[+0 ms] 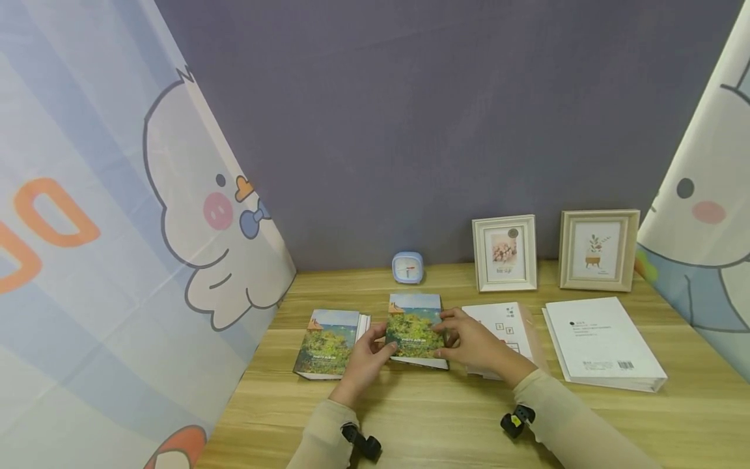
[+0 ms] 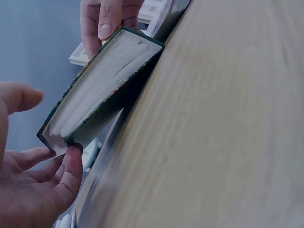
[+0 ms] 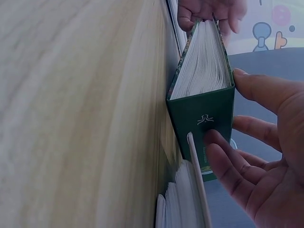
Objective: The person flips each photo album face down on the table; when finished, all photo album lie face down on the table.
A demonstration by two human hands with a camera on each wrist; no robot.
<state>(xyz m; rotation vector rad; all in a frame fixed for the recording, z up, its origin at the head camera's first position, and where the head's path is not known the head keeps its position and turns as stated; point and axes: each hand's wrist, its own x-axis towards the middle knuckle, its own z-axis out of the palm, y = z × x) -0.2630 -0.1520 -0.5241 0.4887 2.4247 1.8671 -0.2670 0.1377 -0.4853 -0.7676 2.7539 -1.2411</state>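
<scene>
A thick photo album [image 1: 413, 329] with a painted garden-and-sea cover lies between my two hands, its page edges [image 2: 102, 83] facing me. In the left wrist view its left side is raised off the table. My left hand [image 1: 369, 357] holds that open side, fingertips at the back cover's corner; in the left wrist view the thumb [image 2: 23, 97] stands apart from the cover. My right hand [image 1: 469, 339] holds the green spine [image 3: 202, 111], its thumb on the front cover's edge and fingers beside the spine. A matching album [image 1: 328, 345] lies left of my left hand.
A pink-and-white album [image 1: 498, 319] lies partly under my right forearm, with a large white album [image 1: 603, 342] farther right. Behind stand a small blue clock [image 1: 407, 268] and two photo frames, one pale [image 1: 477, 260] and one beige [image 1: 633, 251], near the grey backdrop [image 1: 445, 130].
</scene>
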